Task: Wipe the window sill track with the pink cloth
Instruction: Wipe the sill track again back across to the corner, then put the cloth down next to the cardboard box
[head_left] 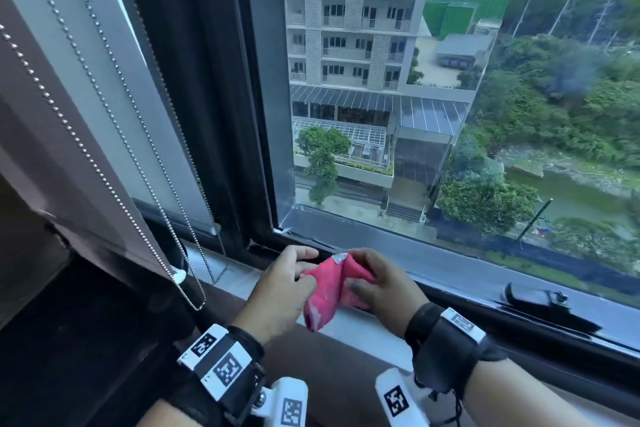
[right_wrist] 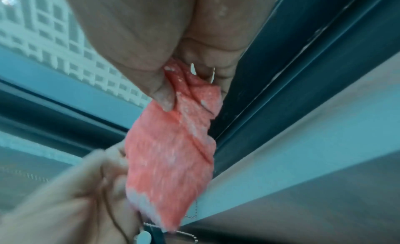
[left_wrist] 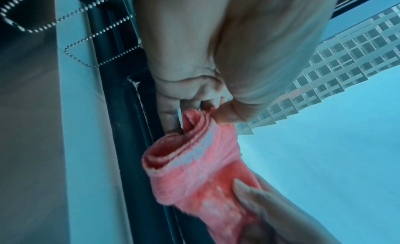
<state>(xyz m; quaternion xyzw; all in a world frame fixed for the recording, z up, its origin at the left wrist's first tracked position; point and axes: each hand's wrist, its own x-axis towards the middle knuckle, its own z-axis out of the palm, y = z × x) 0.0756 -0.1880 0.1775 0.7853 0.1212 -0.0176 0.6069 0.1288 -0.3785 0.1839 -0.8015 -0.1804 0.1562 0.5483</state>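
Observation:
The pink cloth (head_left: 329, 288) hangs bunched between both hands just above the white sill ledge (head_left: 363, 322), in front of the dark window track (head_left: 433, 274). My left hand (head_left: 287, 284) pinches the cloth's left edge with thumb and fingers. My right hand (head_left: 377, 281) grips its right side, thumb on the front. In the left wrist view the cloth (left_wrist: 201, 170) is rolled and folded below my left hand (left_wrist: 201, 111), beside the dark track (left_wrist: 138, 128). In the right wrist view my right hand (right_wrist: 173, 87) pinches the cloth (right_wrist: 173, 162) at its top, and the cloth's lower end touches the ledge.
A black window handle (head_left: 540, 298) lies on the frame to the right. Bead chains (head_left: 194, 288) of the roller blinds hang at the left, ending near the sill. The black vertical frame post (head_left: 242, 114) meets the track just left of my hands. Glass stands behind.

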